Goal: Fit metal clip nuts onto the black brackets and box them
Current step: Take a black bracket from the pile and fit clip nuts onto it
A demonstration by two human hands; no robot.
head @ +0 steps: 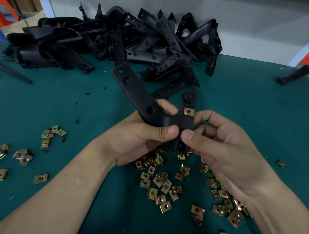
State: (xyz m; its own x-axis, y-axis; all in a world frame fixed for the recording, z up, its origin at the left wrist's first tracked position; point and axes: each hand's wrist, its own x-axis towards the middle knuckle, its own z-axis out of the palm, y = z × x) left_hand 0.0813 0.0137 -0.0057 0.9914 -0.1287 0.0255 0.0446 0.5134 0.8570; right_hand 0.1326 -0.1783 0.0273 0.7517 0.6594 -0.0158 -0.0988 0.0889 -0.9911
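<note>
Loose clip nuts (162,180) lie scattered on the green table (258,108) under both wrists. Above them, the left hand (140,134) grips a black bracket (147,105); the right hand (218,140) pinches its lower arm, where one clip nut (189,111) sits. Beyond the bracket lies a bracket pile (136,42).

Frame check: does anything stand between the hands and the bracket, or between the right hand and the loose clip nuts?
Nothing visible does. The left hand and right hand both grip the bracket directly, and the loose clip nuts lie uncovered on the table just below them.
</note>
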